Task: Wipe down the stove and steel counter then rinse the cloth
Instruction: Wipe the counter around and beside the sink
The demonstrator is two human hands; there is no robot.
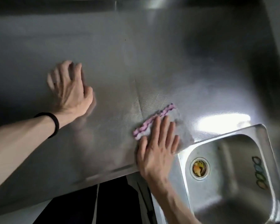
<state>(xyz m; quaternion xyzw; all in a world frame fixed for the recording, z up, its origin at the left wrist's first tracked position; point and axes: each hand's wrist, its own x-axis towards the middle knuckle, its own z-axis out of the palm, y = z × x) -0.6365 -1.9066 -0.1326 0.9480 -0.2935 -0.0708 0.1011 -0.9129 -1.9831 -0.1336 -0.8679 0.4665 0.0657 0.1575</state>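
A grey cloth with a pink and purple wavy edge [153, 121] lies flat on the steel counter [136, 62], just left of the sink's near corner. My right hand [157, 147] presses on the cloth with straight fingers, covering most of it. My left hand [69, 89] rests on the bare counter further left, fingers spread and slightly bent, holding nothing. A black band sits on the left wrist. The stove is out of view.
A steel sink [263, 138] lies at the lower right, its drain strainer [199, 168] holding food scraps. A steel backsplash runs along the far edge, and a steel wall rises on the right. The counter's front edge crosses the lower middle.
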